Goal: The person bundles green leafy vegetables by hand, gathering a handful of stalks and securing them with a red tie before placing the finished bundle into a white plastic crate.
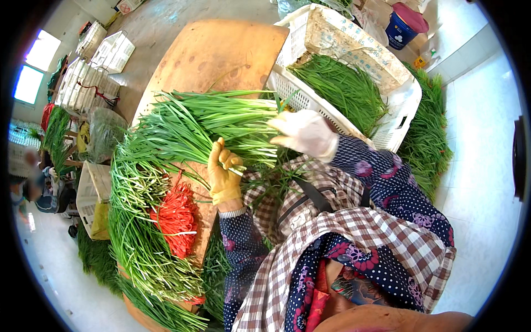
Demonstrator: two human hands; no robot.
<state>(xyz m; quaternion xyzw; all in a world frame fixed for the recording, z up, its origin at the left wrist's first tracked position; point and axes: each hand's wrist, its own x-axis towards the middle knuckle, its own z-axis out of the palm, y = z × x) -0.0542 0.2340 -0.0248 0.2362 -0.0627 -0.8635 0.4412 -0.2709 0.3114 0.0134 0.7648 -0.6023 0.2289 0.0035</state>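
My left hand, in a yellow glove, is closed around a few stalks of garlic chives, their pale cut ends poking out beside the fingers. Just beyond it, a larger pile of garlic chives lies across the wooden table, pale ends toward the right. My right hand, white-gloved and slightly blurred, is at those pale ends with fingers stretched out and apart; nothing shows in its grasp. Left of my left hand lies a heap of red ties, with bundled garlic chives around it.
On the right stands a white plastic crate holding loose chives. More chives lie beyond it along the wall. A dark blue bucket is at the far right. Stacked white crates stand at the far left.
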